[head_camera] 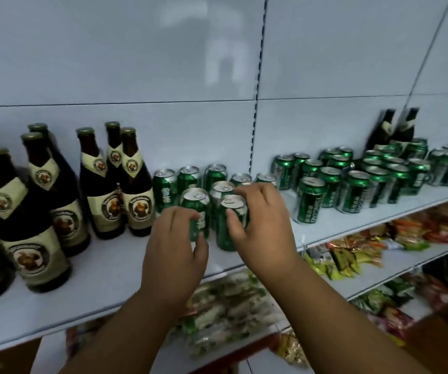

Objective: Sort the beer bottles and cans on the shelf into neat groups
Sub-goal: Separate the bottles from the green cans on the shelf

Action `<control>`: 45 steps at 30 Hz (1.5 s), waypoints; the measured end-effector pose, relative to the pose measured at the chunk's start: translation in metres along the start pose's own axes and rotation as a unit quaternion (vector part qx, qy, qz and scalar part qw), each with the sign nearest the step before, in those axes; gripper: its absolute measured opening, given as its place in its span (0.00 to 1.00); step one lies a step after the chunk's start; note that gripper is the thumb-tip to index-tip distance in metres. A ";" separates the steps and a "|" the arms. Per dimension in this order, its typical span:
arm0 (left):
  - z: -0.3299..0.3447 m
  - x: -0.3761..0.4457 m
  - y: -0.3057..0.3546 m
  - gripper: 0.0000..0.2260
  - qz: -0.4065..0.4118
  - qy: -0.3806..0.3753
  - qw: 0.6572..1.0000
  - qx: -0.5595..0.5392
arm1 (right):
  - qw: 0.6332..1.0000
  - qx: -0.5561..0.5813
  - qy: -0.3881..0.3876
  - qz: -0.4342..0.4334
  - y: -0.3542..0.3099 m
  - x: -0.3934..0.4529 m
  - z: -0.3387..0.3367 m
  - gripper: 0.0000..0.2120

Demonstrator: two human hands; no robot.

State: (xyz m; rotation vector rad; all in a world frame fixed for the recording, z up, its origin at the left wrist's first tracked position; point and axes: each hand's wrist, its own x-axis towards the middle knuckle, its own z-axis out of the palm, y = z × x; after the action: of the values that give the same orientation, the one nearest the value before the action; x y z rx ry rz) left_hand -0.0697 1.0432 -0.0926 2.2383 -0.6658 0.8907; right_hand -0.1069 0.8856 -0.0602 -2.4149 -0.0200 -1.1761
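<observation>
On the white shelf [115, 268] several dark brown beer bottles [101, 179] with cream labels stand at the left. A small cluster of green cans [187, 179] stands in the middle. My left hand [174, 255] grips one front green can [197, 202] from the near side. My right hand [263, 225] grips the neighbouring green can [233, 209], thumb on its front and fingers over its far side. A larger group of green cans [358, 182] fills the right part of the shelf, with two dark bottles [395, 130] behind it.
Lower shelves [366, 282] below hold colourful snack packets [347, 255] and bagged goods [231, 306]. A white back panel with a slotted upright [258, 90] rises behind the shelf. A bare strip of shelf lies between the two can groups.
</observation>
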 end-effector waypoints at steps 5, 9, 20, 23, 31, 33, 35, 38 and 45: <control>0.064 0.016 0.076 0.12 0.045 -0.003 0.998 -0.039 | 0.999 -0.043 0.006 0.023 0.081 0.002 -0.061 0.16; 0.123 0.034 0.152 0.14 0.063 -0.004 0.996 -0.067 | 0.997 -0.062 0.001 0.034 0.153 0.008 -0.109 0.15; 0.229 0.095 0.243 0.16 0.085 -0.047 0.993 -0.059 | 0.997 -0.053 -0.018 0.057 0.300 0.049 -0.151 0.13; 0.251 0.126 0.247 0.14 0.097 -0.062 0.992 -0.056 | 0.997 -0.050 -0.008 0.059 0.329 0.074 -0.143 0.12; 0.310 0.211 0.279 0.11 0.111 -0.163 0.979 -0.051 | 0.994 -0.060 -0.019 0.090 0.411 0.137 -0.165 0.10; 0.323 0.230 0.285 0.11 0.110 -0.204 0.972 -0.045 | 0.993 -0.050 -0.029 0.105 0.433 0.153 -0.171 0.09; 0.338 0.249 0.291 0.11 0.104 -0.237 0.965 -0.040 | 0.991 -0.037 -0.057 0.116 0.458 0.168 -0.175 0.09; 0.372 0.278 0.303 0.11 0.090 -0.275 0.957 -0.018 | 0.986 -0.038 -0.122 0.105 0.500 0.197 -0.178 0.09; 0.457 0.336 0.331 0.15 0.059 -0.339 0.937 0.061 | 0.954 -0.058 -0.289 0.043 0.591 0.268 -0.175 0.16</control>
State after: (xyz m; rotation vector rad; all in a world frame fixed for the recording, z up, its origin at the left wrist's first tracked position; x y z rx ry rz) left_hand 0.1231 0.4250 0.0137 2.6459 -1.0809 0.1819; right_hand 0.0546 0.2362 0.0047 -2.7472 -0.0280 -0.4078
